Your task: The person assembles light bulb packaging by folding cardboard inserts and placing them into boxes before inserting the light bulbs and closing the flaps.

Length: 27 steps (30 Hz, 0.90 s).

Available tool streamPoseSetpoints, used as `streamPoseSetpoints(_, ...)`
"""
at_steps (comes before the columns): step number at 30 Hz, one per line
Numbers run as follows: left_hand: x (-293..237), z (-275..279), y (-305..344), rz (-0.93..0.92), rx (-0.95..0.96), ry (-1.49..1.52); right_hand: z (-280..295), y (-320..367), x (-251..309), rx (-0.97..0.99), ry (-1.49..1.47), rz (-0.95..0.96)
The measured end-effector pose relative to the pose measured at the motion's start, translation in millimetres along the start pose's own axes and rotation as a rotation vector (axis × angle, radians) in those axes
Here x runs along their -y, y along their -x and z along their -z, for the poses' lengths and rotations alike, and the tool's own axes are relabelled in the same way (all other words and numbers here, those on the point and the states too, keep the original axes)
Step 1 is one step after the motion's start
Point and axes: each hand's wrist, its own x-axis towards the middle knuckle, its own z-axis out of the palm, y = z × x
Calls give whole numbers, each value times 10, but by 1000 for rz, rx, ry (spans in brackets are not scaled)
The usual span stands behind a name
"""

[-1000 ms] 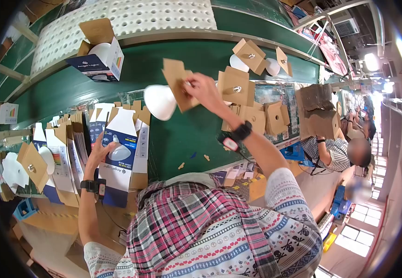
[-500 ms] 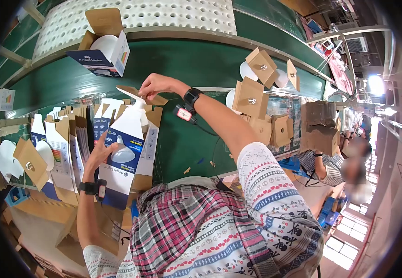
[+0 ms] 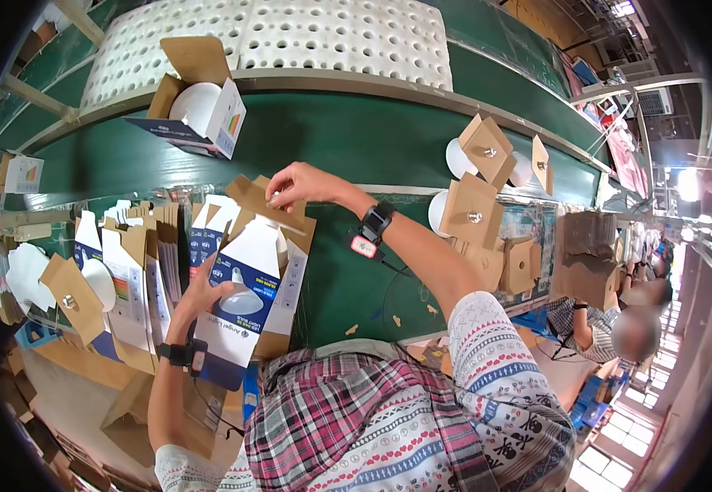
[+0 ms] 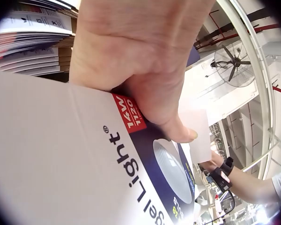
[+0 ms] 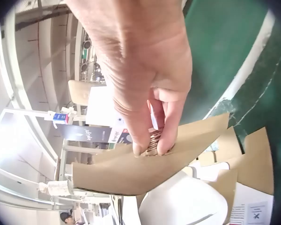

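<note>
My left hand (image 3: 198,297) grips the side of a blue and white light bulb box (image 3: 229,338), its thumb across the front near the printed bulb. The box's top flaps stand up. Above that top, my right hand (image 3: 305,185) pinches the metal screw base (image 5: 153,142) of a bulb. The base pokes up through a brown cardboard insert (image 5: 114,172). Below the insert, the white bulb (image 5: 180,201) shows in the right wrist view, close to the box's raised flaps. In the left wrist view, the left thumb (image 4: 171,126) presses the printed face.
An open box (image 3: 223,123) with a white bulb inside stands at the back left. Several bulbs with cardboard inserts (image 3: 469,215) lie to the right on the green table (image 3: 348,287). Flat boxes (image 3: 126,275) stand in a row at left. Another person (image 3: 593,328) sits at far right.
My right hand has carried the bulb and its cardboard insert left, from over the green table to the top of the box. The left hand keeps its grip on the box.
</note>
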Motion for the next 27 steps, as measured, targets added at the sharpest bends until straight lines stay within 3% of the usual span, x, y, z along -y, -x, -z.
streamPoseSetpoints(3, 26, -7, -38, -39, 18, 61, 34, 75, 235, -58, 168, 23)
streamPoseSetpoints(8, -47, -9, 4, 48, 14, 108, 213, -14, 49, -358, 221, -175)
streamPoseSetpoints(10, -92, -18, 26, 108, 5, 106, 224, -29, -28, -347, 161, -142)
streamPoseSetpoints(14, 65, 66, -21, 20, 32, 76, 299, -110, -42, -183, 29, -126)
streamPoseSetpoints(17, 75, 117, -34, 17, 54, 57, 340, -134, 36, -138, 195, -281)
streamPoseSetpoints(21, 55, 121, -22, 32, 64, 68, 215, -304, -109, -78, 16, -407)
streamPoseSetpoints(24, -4, 135, -5, 40, 82, 124, 95, -323, -163, -62, 45, -336)
streamPoseSetpoints(27, 88, 96, -25, 14, -5, -45, 102, -305, -95, -14, 79, -315)
